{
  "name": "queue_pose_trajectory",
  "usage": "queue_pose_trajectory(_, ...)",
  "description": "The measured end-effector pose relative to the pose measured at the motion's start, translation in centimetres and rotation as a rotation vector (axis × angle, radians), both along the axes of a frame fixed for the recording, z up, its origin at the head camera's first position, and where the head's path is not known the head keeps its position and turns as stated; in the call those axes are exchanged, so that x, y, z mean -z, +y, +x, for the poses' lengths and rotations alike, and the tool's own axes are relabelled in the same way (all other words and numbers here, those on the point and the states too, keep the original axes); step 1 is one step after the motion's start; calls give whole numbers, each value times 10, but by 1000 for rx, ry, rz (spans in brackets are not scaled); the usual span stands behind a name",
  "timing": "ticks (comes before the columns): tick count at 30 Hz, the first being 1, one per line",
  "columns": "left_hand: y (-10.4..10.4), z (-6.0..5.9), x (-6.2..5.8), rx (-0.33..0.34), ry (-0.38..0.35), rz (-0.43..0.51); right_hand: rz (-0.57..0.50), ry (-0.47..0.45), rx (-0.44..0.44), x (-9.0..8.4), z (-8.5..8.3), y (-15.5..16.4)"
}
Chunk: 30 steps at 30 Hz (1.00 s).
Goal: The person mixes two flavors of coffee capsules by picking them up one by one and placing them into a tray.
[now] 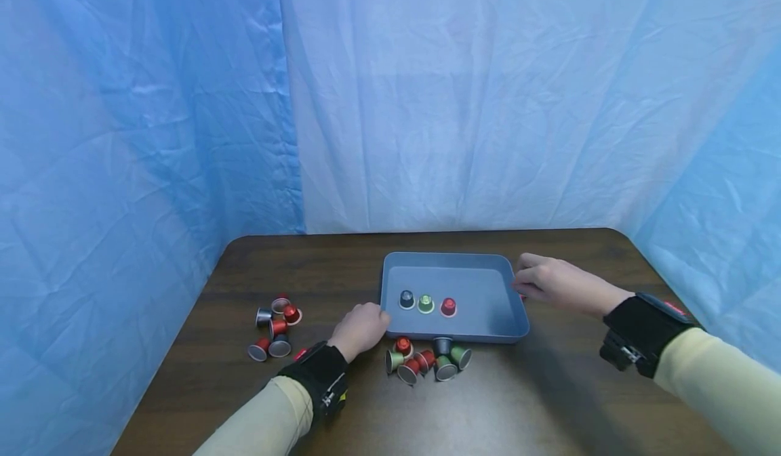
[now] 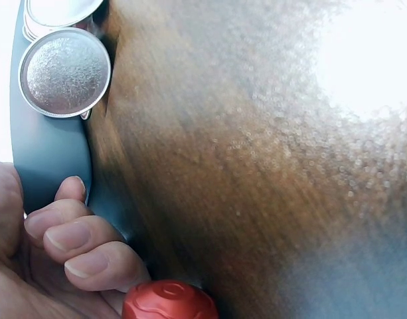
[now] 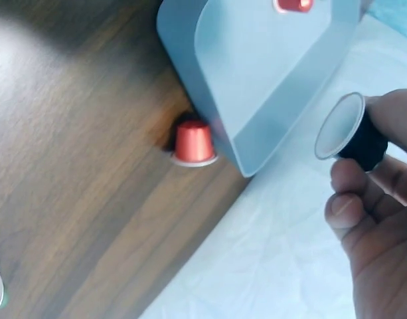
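My left hand (image 1: 360,330) grips the rim of a blue-grey tray (image 1: 454,337) at its near left corner. In the left wrist view its fingers (image 2: 90,246) curl against the outer wall. Beyond the tray's right side, my right hand (image 1: 552,283) pinches a dark coffee capsule (image 3: 369,143) between thumb and fingertips, its silvery lid facing away from the palm. Inside the tray, a dark capsule (image 1: 407,299), a green capsule (image 1: 426,303) and a red capsule (image 1: 448,307) stand in a row, lids down. Another red capsule (image 3: 194,143) stands on the table against the tray's right wall.
Red, green and dark capsules (image 1: 445,368) lie clustered along the tray's front edge. Left of the left hand is a second group of red and dark capsules (image 1: 277,327). Pale blue sheets (image 1: 488,104) hang behind and beside the brown wooden table (image 1: 329,266).
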<state>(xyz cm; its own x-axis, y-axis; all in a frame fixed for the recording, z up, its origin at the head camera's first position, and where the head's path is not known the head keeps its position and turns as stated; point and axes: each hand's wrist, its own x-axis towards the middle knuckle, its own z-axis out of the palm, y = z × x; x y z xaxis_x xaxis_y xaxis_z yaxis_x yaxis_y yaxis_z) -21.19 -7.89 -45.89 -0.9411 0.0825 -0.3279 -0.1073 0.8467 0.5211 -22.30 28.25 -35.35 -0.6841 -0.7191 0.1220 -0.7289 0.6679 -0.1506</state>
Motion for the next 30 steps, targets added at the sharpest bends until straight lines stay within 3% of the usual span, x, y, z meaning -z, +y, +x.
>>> queue_pose_trajectory(10, 0, -1, 3, -6, 8, -1, 31, -27, 11, -5, -6, -20)
queue_pose_trajectory(30, 3, -1, 0, 0, -7, 1, 84, -129, -16, 1, -19, -46)
